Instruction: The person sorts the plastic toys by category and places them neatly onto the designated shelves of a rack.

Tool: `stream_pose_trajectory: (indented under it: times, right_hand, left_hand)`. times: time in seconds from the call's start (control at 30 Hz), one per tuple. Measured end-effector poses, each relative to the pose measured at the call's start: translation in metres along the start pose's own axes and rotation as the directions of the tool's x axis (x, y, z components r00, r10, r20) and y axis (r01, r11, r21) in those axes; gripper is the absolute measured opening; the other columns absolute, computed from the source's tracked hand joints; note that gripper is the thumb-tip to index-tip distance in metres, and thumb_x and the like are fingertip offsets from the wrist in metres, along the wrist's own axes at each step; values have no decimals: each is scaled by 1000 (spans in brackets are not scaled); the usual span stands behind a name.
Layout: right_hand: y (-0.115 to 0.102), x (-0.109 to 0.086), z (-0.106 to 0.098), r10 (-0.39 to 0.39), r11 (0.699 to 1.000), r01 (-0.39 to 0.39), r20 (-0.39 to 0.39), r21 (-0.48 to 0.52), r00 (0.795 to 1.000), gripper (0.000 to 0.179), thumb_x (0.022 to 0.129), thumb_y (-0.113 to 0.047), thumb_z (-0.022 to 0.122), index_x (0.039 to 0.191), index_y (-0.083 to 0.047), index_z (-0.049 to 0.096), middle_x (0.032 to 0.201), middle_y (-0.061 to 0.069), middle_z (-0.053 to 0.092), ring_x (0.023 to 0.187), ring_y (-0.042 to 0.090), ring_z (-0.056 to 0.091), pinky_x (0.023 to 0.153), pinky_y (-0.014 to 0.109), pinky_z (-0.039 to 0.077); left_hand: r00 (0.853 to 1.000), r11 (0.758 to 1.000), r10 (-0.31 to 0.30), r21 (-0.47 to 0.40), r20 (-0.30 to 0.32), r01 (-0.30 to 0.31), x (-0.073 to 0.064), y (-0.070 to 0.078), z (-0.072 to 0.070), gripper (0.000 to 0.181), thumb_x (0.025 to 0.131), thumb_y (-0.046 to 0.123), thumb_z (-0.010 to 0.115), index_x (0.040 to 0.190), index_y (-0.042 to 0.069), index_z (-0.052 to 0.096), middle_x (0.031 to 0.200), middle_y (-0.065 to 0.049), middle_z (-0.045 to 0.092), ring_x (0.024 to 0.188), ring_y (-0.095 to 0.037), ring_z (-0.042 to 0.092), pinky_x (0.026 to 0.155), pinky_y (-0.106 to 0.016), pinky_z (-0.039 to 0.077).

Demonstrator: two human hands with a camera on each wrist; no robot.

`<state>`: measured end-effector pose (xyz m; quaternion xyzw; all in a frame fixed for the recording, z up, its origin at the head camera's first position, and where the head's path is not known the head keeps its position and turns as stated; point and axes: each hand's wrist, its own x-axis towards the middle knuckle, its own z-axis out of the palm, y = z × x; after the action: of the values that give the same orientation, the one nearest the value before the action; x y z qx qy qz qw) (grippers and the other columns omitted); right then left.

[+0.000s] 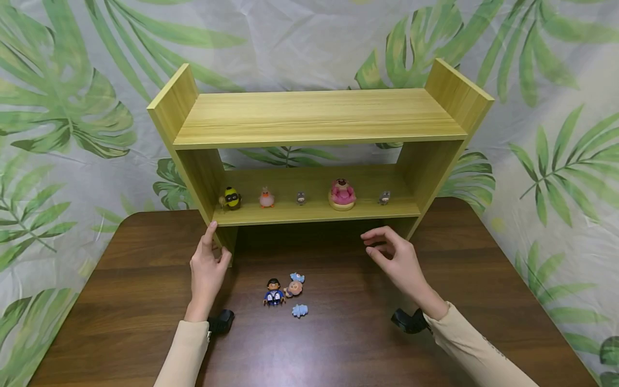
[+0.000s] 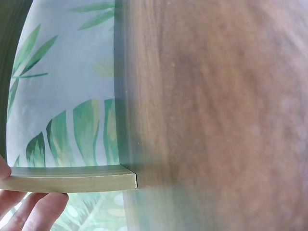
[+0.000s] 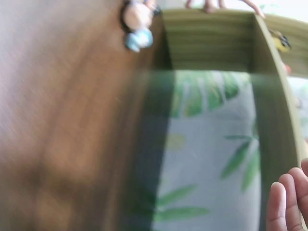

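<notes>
A light wood shelf [image 1: 319, 121] stands on the table. My left hand [image 1: 208, 269] grips the front edge of its left side panel; in the left wrist view the thumb is on one face and the fingers [image 2: 45, 211] on the other. My right hand [image 1: 396, 263] is in front of the lower board's right part, fingers loosely bent and holding nothing. On that board stand a black-and-yellow figurine [image 1: 232, 199], a pink duck figurine [image 1: 266, 199], two small grey figurines, one left [image 1: 301, 198] and one right [image 1: 384, 198], and a pink bear figurine [image 1: 342, 196].
On the brown table [image 1: 348, 344], between the hands, lie a black-haired doll in blue [image 1: 274, 295], a round peach-faced figurine [image 1: 294, 288] and two small light-blue pieces, one behind it [image 1: 297, 277] and one in front [image 1: 300, 310]. A leaf-print cloth [image 1: 300, 48] hangs behind the shelf.
</notes>
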<state>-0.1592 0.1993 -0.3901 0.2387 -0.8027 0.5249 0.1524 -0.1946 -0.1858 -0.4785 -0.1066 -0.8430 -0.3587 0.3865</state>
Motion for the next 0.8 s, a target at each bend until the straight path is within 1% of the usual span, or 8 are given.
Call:
stream_pose_trajectory:
  times: [0.1, 0.23, 0.3, 0.43, 0.5, 0.63, 0.8]
  right_hand:
    - [-9, -6, 10, 8, 1000, -7, 40, -22, 999, 23, 82, 18, 62, 103, 10, 60, 100, 20, 63, 87, 35, 61, 72, 27, 52]
    - [-10, -14, 20, 42, 998, -39, 82, -40, 996, 22, 81, 17, 63, 101, 9, 61, 98, 16, 65, 86, 33, 63, 71, 31, 53]
    - [-4, -18, 25, 49, 998, -45, 95, -40, 994, 22, 81, 16, 63, 101, 8, 61, 98, 15, 66, 86, 32, 63, 71, 32, 53]
    - [18, -27, 34, 52, 998, -49, 112, -33, 992, 24, 81, 14, 64, 103, 3, 63, 99, 12, 67, 86, 31, 63, 71, 34, 53]
    - [28, -30, 39, 65, 998, -63, 126, -21, 990, 26, 81, 14, 65, 103, 0, 63, 99, 11, 67, 86, 29, 63, 71, 34, 53]
    - [32, -34, 45, 84, 996, -85, 172, -1, 982, 26, 82, 11, 65, 104, -2, 63, 95, 12, 65, 85, 26, 63, 72, 31, 53]
    - [29, -35, 53, 95, 995, -97, 241, 0, 966, 24, 83, 10, 65, 104, -2, 62, 95, 14, 65, 86, 24, 63, 72, 31, 53]
  left_hand:
    - [1000, 1000, 2, -1, 1, -2, 0, 0, 0, 79, 80, -13, 56, 145, 26, 32, 98, -21, 56, 76, -33, 63, 52, -43, 48]
    - [1000, 1000, -3, -1, 3, 3, 0, 0, 0, 79, 80, -13, 57, 145, 26, 32, 98, -21, 56, 75, -32, 63, 52, -43, 48]
    - [1000, 1000, -4, -1, 3, 4, 0, 0, 0, 79, 80, -13, 56, 145, 26, 33, 98, -21, 56, 75, -33, 63, 52, -44, 48]
    - [1000, 1000, -2, 2, -1, 2, 0, 0, 0, 79, 80, -14, 56, 144, 26, 33, 98, -20, 56, 75, -33, 64, 52, -44, 48]
    - [1000, 1000, -2, 3, -2, 2, -1, 0, 0, 79, 79, -14, 56, 144, 25, 33, 98, -21, 57, 75, -33, 64, 52, -44, 48]
    - [1000, 1000, -8, 1, 0, 8, -1, 0, 0, 79, 80, -14, 56, 144, 25, 33, 101, -21, 57, 75, -33, 64, 53, -44, 48]
    - [1000, 1000, -19, -5, -1, 19, -1, 0, 0, 78, 80, -14, 57, 144, 24, 34, 104, -21, 58, 76, -33, 64, 53, -44, 49]
